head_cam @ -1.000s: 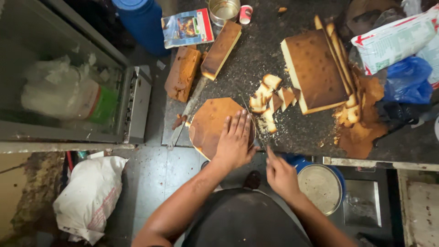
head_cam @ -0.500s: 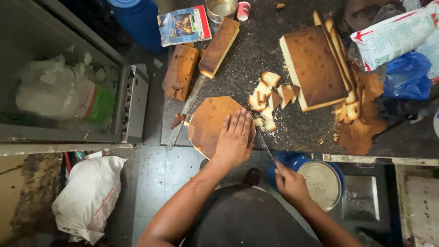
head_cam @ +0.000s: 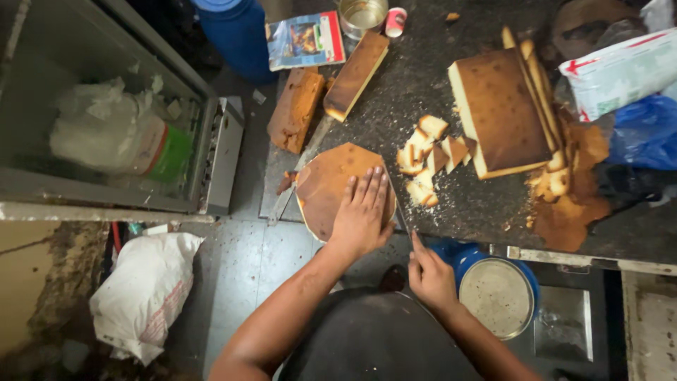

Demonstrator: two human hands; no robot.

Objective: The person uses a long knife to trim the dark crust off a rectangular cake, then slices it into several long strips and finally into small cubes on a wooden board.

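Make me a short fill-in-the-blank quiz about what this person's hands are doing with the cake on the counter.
1. The left hand lies flat on the ____ cake.
2. The right hand grips a ____ beside that cake.
3. The small cut pieces lie between the round cake and the large ____ slab.

Missing words: round; knife; rectangular
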